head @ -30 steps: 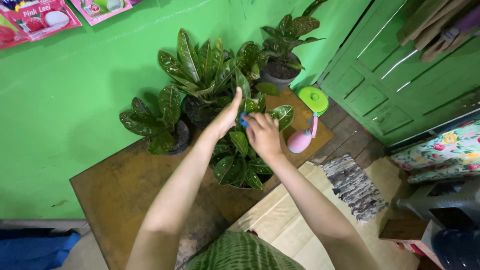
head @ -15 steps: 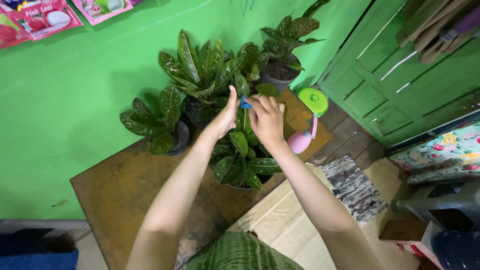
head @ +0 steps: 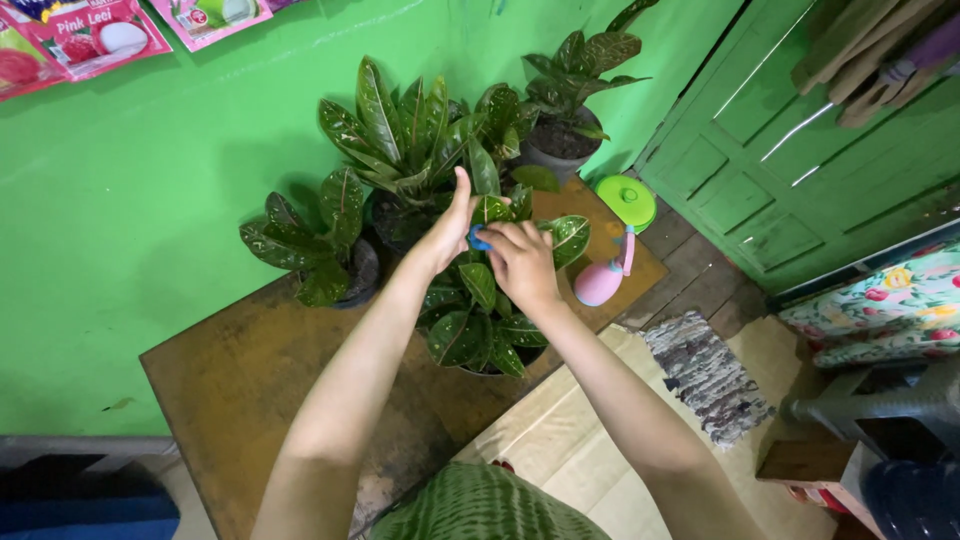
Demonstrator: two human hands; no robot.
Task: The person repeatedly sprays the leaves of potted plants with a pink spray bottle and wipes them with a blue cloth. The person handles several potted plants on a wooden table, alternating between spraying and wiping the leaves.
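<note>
My left hand cups a speckled leaf, fingers straight and open. My right hand pinches a small blue cloth against that leaf, directly between both hands. Potted plant beneath my wrists; pink spray bottle just right of my right hand.

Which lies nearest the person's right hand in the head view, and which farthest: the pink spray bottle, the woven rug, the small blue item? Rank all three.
1. Small blue item: at the fingertips of the right hand, beside the left hand.
2. Pink spray bottle: on the table, to the hand's right.
3. Woven rug: on the floor, farther right and lower.
</note>
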